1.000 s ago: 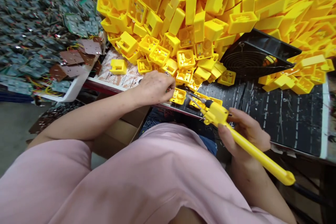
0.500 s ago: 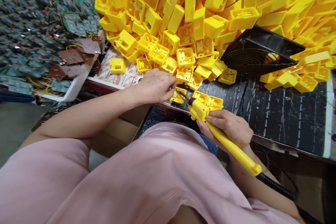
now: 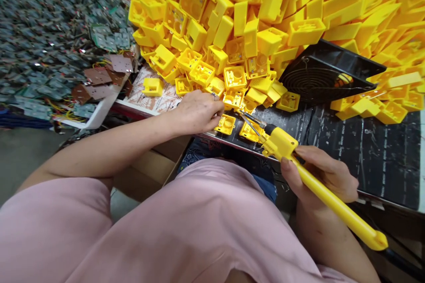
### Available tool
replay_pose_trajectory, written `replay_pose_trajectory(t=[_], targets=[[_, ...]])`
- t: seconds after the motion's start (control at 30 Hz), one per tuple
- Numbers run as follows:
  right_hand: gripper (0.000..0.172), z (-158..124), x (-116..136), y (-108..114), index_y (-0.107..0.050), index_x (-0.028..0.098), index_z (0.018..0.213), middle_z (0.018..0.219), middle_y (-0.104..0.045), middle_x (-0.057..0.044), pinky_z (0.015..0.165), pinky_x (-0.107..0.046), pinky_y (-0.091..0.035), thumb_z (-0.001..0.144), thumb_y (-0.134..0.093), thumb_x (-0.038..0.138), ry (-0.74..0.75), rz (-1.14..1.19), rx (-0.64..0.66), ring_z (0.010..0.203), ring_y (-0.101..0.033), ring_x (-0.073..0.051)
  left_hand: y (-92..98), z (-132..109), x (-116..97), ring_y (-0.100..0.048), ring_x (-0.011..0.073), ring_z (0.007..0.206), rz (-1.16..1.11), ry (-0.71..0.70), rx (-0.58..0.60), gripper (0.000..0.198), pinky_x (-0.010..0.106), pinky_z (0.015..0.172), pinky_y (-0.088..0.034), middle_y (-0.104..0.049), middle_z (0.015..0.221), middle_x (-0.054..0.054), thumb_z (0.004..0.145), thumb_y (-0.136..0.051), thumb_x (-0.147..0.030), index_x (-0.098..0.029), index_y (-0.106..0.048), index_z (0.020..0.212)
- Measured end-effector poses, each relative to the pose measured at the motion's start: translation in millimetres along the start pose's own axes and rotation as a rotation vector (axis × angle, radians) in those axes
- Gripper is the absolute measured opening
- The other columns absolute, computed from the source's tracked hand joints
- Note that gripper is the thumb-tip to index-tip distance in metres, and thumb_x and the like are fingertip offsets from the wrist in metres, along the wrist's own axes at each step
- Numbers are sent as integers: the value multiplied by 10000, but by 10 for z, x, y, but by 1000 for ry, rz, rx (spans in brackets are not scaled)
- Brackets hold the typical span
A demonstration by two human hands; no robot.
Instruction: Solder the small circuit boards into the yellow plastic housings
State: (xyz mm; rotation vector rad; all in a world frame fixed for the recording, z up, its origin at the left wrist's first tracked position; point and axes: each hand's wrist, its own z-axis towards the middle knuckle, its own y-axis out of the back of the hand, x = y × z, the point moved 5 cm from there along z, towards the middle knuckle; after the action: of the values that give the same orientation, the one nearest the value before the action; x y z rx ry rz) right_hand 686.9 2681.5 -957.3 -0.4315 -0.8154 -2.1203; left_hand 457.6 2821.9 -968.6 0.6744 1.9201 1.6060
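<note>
Landmark taken: the black fan (image 3: 327,73), tilted on the desk (image 3: 335,146). Grip of the right hand (image 3: 338,179): closed around the handle of a yellow soldering iron (image 3: 314,181), thumb and fingers pressed on opposite sides. Grip of the left hand (image 3: 197,112): fingers curled, thumb drawn in close to the forefinger; whether anything is pinched there cannot be told.

The right hand is held nearer the body than the fan, with the iron slanted so that its tip is pointed up and to the left, to a spot left of the fan. Contact at the tip cannot be determined. The left hand is placed farther left of the fan, knuckles up, forearm reaching in from the side, thumb just beside a small yellow housing (image 3: 226,124). A second housing (image 3: 250,131) is seen between that one and the fan, partly beneath the iron.

Desk covered in black lettered sheeting in front of the fan. Yellow casings (image 3: 222,31) are heaped behind and around the fan; circuit boards (image 3: 49,44) are massed far to its left.
</note>
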Motion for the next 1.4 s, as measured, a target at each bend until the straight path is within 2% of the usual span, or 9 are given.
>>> replay_pose_trajectory(t=[0.13, 0.27, 0.47, 0.6, 0.73, 0.93, 1.07, 1.27, 1.4], targets=[[559, -73, -57, 7, -675, 282, 1329, 925, -779, -7, 464, -274, -554, 802, -844, 204, -41, -57, -46, 609, -709, -179, -14, -78, 77, -685, 235, 943, -166, -57, -151, 205, 360, 807, -421, -779, 984, 44, 921, -581, -286, -224, -774, 886], [590, -117, -73, -13, -656, 303, 1363, 973, -784, 0, 591, -306, -622, 812, -849, 214, -22, -78, -17, 676, -738, -193, -19, -162, 170, -688, 204, 990, -413, -56, -269, 195, 389, 1003, -430, -783, 1019, 40, 944, -589, -296, -207, -760, 922], [606, -117, -85, -11, -659, 303, 1379, 980, -782, -14, 508, -295, -555, 813, -860, 225, -17, -59, 4, 647, -718, -181, -25, -210, 164, -648, 179, 855, -406, -65, -266, 201, 498, 1173, -316, -756, 823, 2, 916, -575, -295, -220, -752, 854], [558, -85, -79, 18, -667, 296, 1370, 948, -780, -31, 493, -322, -567, 840, -840, 262, -45, -11, 30, 615, -712, -200, -52, -223, 93, -635, 214, 894, -265, -90, -221, 243, 548, 1149, -302, -741, 800, 25, 919, -546, -312, -226, -751, 822], [510, -50, -68, -30, -686, 265, 1309, 955, -781, -41, 553, -339, -616, 825, -835, 212, -24, 79, 169, 687, -740, -223, -57, -217, 37, -614, 223, 885, -200, -83, -216, 266, 538, 1109, -333, -716, 779, 41, 897, -517, -303, -214, -729, 763], [257, 108, 25, -184, -652, 186, 992, 765, -737, -15, 471, -214, -559, 812, -834, 156, 178, 132, 301, 629, -732, -165, -52, -176, 13, -586, 210, 860, -183, -71, -175, 242, 499, 1099, -347, -696, 746, 37, 860, -530, -302, -206, -706, 724], [240, 235, 61, -258, -622, 203, 906, 738, -733, -3, 473, -186, -540, 821, -846, 186, 228, 79, 334, 605, -723, -143, -37, -147, -1, -583, 219, 855, -172, -77, -140, 250, 507, 1075, -355, -686, 721, 43, 847, -518, -310, -202, -694, 706], [259, 367, 149, -310, -618, 156, 886, 732, -718, -33, 544, -164, -557, 812, -864, 194, 422, 118, 435, 594, -691, -108, -26, -102, -37, -570, 218, 813, -112, -54, -116, 199, 490, 1017, -372, -650, 661, 41, 782, -535, -289, -204, -675, 668], [147, 361, 91, -246, -633, 180, 880, 739, -709, -33, 578, -187, -575, 925, -749, 259, 336, 89, 436, 611, -692, -115, -28, -93, -40, -563, 206, 802, -116, -54, -100, 198, 471, 1005, -372, -653, 662, 33, 792, -543, -290, -208, -681, 675]])
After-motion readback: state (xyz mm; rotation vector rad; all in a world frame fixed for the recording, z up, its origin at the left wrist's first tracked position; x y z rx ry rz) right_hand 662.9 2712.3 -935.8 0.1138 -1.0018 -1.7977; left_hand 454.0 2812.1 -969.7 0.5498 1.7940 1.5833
